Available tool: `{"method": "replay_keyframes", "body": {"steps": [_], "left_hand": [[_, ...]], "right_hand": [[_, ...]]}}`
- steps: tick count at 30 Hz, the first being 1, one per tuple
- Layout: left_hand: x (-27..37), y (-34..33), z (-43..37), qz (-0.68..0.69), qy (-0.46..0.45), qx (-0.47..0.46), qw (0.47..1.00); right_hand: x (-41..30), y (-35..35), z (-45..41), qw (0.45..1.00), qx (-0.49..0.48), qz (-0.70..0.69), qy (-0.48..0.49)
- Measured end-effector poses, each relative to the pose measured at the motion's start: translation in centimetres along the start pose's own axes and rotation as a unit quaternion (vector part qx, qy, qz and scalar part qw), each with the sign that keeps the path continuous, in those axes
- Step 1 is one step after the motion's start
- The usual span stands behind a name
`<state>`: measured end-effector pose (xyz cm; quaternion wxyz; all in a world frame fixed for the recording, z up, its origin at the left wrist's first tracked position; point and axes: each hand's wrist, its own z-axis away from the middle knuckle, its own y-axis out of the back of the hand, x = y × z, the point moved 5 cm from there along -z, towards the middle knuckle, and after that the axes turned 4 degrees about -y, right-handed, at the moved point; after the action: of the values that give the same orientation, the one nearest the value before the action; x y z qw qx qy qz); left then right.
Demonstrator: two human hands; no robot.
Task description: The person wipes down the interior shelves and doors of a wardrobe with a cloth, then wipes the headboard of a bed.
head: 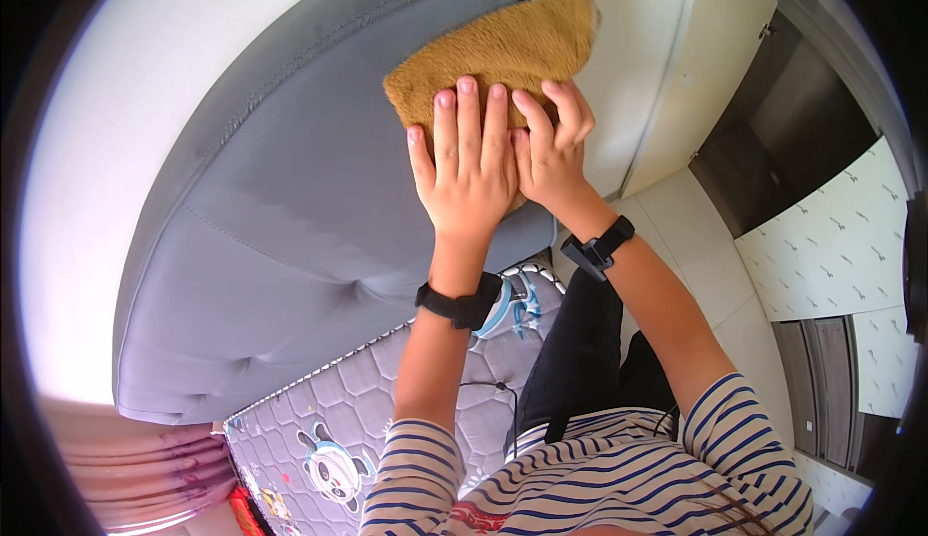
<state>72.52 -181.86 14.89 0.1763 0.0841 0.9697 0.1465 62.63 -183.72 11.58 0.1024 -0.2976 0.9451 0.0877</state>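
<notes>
A golden-brown plush cloth (500, 39) lies against the upper right part of a grey padded headboard (312, 144), its far end sticking out past the headboard's edge. My left hand (464, 166) presses on the cloth's near part with fingers stretched out, holding it to the padding; its thumb is mostly hidden. Right beside it, my right hand (558, 141) grips the cloth's lower right part with bent fingers. The two hands touch or nearly touch. What lies under the palms cannot be seen. Black bands circle both wrists.
Below the headboard is a quilted grey mattress (355, 384) with panda prints. A pink curtain (152, 471) hangs at lower left. On the right stand a cream door (696, 86), dark cabinet openings (783, 115) and patterned white panels (834, 239) over a tiled floor (696, 246).
</notes>
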Motion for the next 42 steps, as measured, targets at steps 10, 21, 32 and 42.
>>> {"method": "replay_keyframes", "body": {"steps": [10,21,32,42], "left_hand": [[2.6,-0.8,5.3,-0.031,-0.072,0.02,0.997],[4.4,-1.1,9.2,0.003,-0.122,-0.041,0.992],[5.8,-3.2,17.1,0.056,-0.122,-0.018,0.991],[7.0,-4.5,23.5,0.184,-0.163,-0.122,0.962]], "right_hand": [[1.8,-0.4,5.7,0.995,-0.083,0.031,-0.044],[1.7,1.1,9.3,0.985,-0.166,-0.007,-0.039],[1.7,1.7,13.9,0.948,-0.25,-0.05,-0.192],[2.1,2.2,19.8,0.905,-0.327,0.03,-0.27]]}}
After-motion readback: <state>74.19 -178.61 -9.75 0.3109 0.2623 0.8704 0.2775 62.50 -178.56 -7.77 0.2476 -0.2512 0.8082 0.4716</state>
